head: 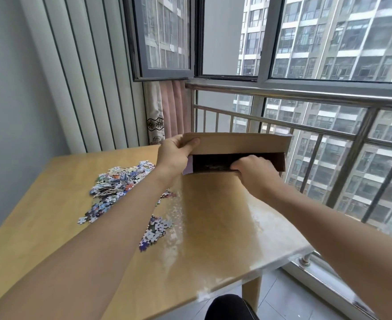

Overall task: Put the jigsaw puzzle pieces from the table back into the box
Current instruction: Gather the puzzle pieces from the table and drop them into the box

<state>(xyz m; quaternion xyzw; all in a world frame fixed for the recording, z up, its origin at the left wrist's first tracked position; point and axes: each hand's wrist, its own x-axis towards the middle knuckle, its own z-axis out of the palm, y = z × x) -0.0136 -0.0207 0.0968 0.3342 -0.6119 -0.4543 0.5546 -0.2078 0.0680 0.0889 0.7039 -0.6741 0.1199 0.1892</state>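
The left hand (175, 155) grips the left end of the cardboard box (236, 146), its thumb curled over the raised flap and the other fingers hidden behind it; the right hand (254, 168) reaches into the box's dark opening with the fingers curled over the lower edge, and whether those fingers hold any pieces inside I cannot tell. The box is held up off the wooden table (52, 192), above its far right part, tilted so the opening faces the person, with the brown flap standing open above a dark interior and a pale lilac side panel showing at the lower left corner beside the left wrist. The table fills the lower left and middle of the view, its right side washed with glare from the window (328, 42), beyond which stand tall apartment blocks behind a steel railing (305, 95). A pink curtain (172, 107) hangs at the far corner, next to the pale ribbed wall panel. On the table, left of the box and partly under the left forearm, lies a loose heap of jigsaw puzzle pieces (119, 183), mostly blue, white and purple, with a smaller cluster (155, 229) nearer the person, just right of the forearm.
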